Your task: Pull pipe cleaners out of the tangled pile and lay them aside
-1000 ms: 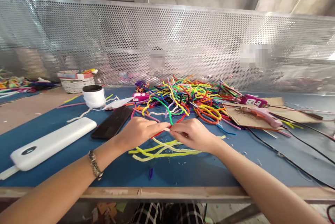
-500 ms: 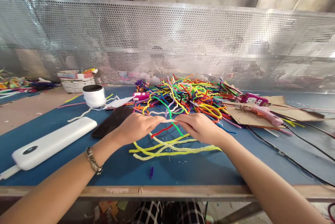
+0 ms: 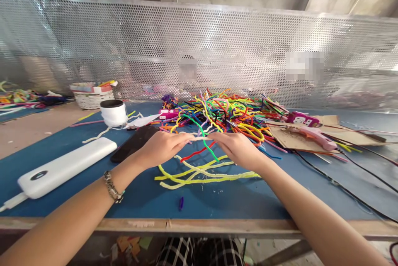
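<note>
My left hand (image 3: 164, 145) and my right hand (image 3: 241, 147) are raised above the table, fingertips close together. A short pale pipe cleaner (image 3: 201, 138) spans the gap, with one end pinched in each hand. Just behind it and below run a green pipe cleaner (image 3: 212, 153) and a red pipe cleaner (image 3: 193, 156); whether they touch the pale one I cannot tell. Several yellow pipe cleaners (image 3: 192, 181) lie crossed on the blue table top (image 3: 139, 199) under my hands. A small purple piece (image 3: 181, 203) rests near the front edge.
A tangled heap of coloured pipe cleaners (image 3: 230, 106) fills the back middle. On the left are a white power bank (image 3: 68, 166), a black phone (image 3: 132, 145), a white-wrapped cup (image 3: 113, 116) and a basket (image 3: 93, 99). Rightward, a pink glue gun (image 3: 319, 138) with black cords lies on cardboard (image 3: 286, 135).
Both hands have risen very slightly, still pinching the pale pipe cleaner. The view has shifted a little; the things on the table look unmoved.
</note>
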The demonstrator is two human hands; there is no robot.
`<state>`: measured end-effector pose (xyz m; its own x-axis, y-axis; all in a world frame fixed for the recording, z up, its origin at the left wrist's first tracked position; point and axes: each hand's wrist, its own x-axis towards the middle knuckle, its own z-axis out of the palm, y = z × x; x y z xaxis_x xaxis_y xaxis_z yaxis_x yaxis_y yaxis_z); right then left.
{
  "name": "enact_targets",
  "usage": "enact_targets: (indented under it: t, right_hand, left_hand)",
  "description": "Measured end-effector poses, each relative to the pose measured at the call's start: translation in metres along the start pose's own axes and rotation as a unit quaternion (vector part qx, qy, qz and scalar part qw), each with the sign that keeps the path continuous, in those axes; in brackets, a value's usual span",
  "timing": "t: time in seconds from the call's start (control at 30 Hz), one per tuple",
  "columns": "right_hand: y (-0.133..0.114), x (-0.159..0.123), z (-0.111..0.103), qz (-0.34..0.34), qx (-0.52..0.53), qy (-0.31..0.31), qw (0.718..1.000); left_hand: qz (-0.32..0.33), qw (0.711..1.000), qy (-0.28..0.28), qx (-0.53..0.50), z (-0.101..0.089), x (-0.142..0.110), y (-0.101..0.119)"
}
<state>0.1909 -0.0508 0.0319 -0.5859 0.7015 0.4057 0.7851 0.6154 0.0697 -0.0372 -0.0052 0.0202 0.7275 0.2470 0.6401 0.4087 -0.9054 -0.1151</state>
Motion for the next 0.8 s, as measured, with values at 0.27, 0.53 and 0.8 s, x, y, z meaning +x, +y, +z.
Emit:
enact_targets:
  t: [0.27, 0.53, 0.8]
  right_hand:
    - [0.007, 0.0, 0.002, 0.043, -0.049, 0.059, 0.996]
    - [0.009, 0.001, -0.001, 0.05, -0.097, 0.009, 0.994]
    - [0.008, 0.003, -0.004, 0.074, -0.043, -0.037, 0.996]
  left_hand:
    - [-0.03, 0.999, -0.014, -0.016, -0.002, 0.0, -0.001]
    - [-0.071, 0.997, -0.007, -0.024, -0.001, -0.001, -0.012]
    - [-0.14, 0.988, -0.045, -0.056, -0.001, -0.003, -0.024]
